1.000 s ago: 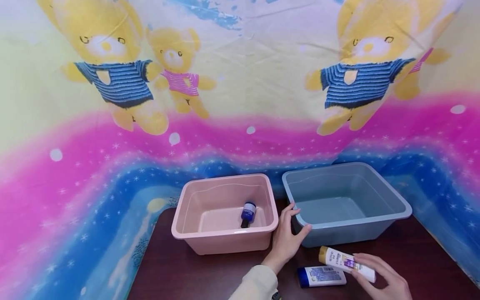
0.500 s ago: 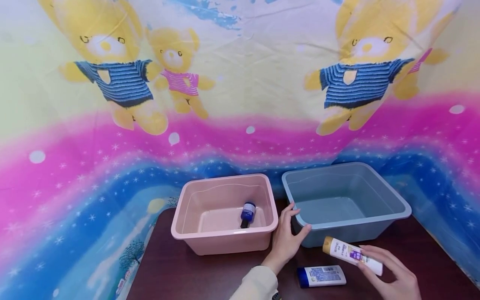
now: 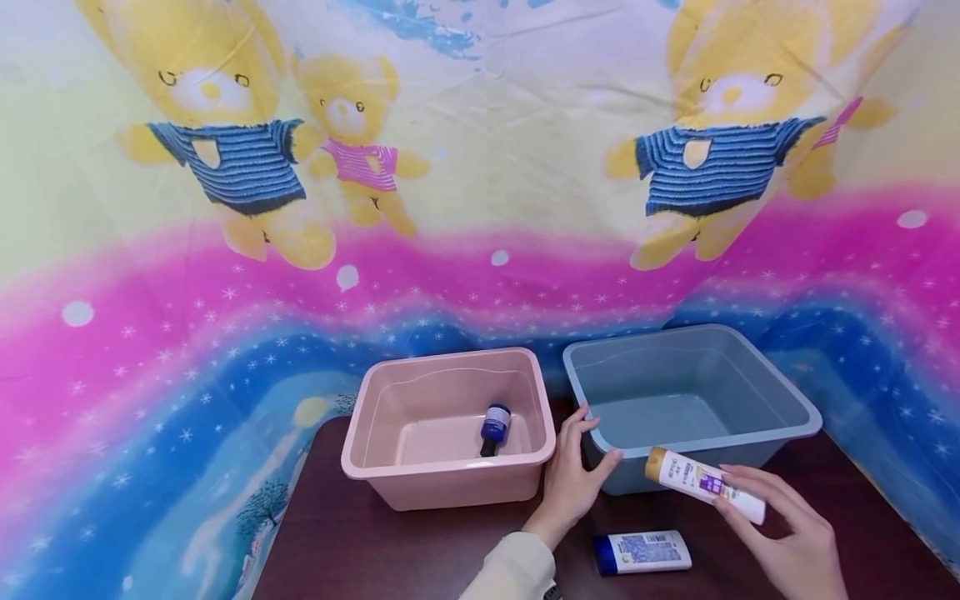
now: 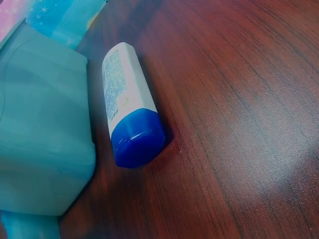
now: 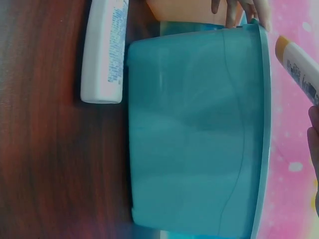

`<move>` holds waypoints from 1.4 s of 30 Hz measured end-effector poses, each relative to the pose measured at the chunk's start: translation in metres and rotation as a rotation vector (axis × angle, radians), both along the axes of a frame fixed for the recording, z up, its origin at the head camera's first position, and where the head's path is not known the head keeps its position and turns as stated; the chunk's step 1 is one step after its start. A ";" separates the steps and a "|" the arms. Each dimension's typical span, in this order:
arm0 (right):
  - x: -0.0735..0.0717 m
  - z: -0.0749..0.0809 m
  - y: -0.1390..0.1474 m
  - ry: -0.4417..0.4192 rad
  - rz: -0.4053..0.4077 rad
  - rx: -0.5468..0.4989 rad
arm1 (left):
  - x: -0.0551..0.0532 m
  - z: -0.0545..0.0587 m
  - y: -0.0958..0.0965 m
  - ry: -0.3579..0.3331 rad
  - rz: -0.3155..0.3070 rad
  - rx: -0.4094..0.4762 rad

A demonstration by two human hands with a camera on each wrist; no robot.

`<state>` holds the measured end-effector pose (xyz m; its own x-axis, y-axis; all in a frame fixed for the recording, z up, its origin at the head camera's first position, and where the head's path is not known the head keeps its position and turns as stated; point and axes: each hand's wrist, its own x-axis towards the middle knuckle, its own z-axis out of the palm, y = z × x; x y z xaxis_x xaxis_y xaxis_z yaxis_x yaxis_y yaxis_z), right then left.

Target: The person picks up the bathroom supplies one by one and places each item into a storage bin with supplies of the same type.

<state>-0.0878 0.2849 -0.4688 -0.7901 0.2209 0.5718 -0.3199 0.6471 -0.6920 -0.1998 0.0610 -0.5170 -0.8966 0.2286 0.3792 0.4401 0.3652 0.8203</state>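
Note:
My right hand [image 3: 795, 533] holds a white shampoo bottle [image 3: 705, 485] with a gold cap and purple label, in front of the blue-grey basin [image 3: 675, 483]. The cap points left. In the right wrist view, part of the bottle [image 5: 299, 64] shows at the right edge, beyond the rim. My left hand [image 3: 572, 483] grips the basin's near left corner, thumb at the front rim and fingers at the side. A second white bottle [image 3: 647, 552], with a dark blue cap, lies on the table before the basin; the left wrist view shows this bottle [image 4: 127, 94] closer.
To the left stands a pink basin [image 3: 450, 492] with a small blue bottle [image 3: 496, 423] with a black top lying inside. Both basins are on a dark wood table [image 3: 390, 550]. A cloth printed with bears [image 3: 480, 208] hangs behind.
My right hand has lifted the gold-capped bottle up and slightly right, off from above the blue-capped bottle toward the basin's front. The left hand has stayed at the corner.

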 end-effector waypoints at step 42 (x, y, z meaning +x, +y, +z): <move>-0.070 0.005 -0.017 0.040 -0.039 0.036 | -0.001 0.000 -0.002 -0.058 -0.003 -0.008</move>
<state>-0.1576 0.2681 -0.4634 -0.7579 0.2300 0.6105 -0.3206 0.6837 -0.6555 -0.2009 0.0590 -0.5175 -0.9161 0.2345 0.3251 0.3934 0.3706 0.8413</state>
